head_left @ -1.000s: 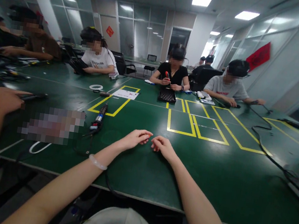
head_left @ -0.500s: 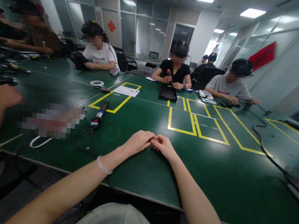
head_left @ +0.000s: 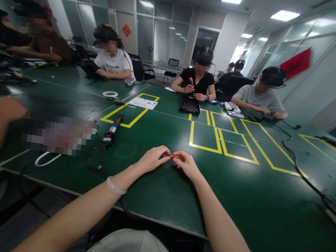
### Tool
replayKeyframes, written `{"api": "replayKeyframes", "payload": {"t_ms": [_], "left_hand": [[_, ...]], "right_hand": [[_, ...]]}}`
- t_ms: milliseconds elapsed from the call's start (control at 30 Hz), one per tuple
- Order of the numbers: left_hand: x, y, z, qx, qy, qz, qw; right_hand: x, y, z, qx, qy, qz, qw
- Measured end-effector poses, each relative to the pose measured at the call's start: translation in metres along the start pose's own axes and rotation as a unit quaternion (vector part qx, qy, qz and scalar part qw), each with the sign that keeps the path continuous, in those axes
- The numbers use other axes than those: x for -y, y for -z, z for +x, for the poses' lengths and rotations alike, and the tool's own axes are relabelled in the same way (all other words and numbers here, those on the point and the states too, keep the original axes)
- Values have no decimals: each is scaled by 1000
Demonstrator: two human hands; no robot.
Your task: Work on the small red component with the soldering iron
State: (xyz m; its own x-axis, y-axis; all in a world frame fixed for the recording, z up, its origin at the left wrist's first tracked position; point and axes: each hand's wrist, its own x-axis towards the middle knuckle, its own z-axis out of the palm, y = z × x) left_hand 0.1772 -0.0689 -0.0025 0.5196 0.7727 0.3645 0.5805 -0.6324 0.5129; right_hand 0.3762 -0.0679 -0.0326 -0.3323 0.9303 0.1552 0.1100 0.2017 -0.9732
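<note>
matt green table; glossy bracelet.

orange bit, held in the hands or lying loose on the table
Held: the orange bit is pinched between fingertips of left hand and right hand.

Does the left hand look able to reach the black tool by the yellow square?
Probably yes: only bare table lies between left hand and tool, though it pinches a small orange part.
</note>
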Motion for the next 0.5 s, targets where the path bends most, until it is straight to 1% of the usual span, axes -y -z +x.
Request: {"api": "replayKeyframes", "payload": {"t_ms": [133,300,400,500], "left_hand": [[0,-1,0,2,-3,16,1000],[-4,0,-1,-2,-6,9,1000],[-4,0,-2,-4,17,-2,1000],[-3,-1,-2,6,43,7,999]], "right_hand": [[-2,0,1,-18,45,-36,998],[-5,2,2,-16,69,-80,994],[-5,3,2,-22,82,-86,993],[-4,3,2,-25,84,-82,993]]}}
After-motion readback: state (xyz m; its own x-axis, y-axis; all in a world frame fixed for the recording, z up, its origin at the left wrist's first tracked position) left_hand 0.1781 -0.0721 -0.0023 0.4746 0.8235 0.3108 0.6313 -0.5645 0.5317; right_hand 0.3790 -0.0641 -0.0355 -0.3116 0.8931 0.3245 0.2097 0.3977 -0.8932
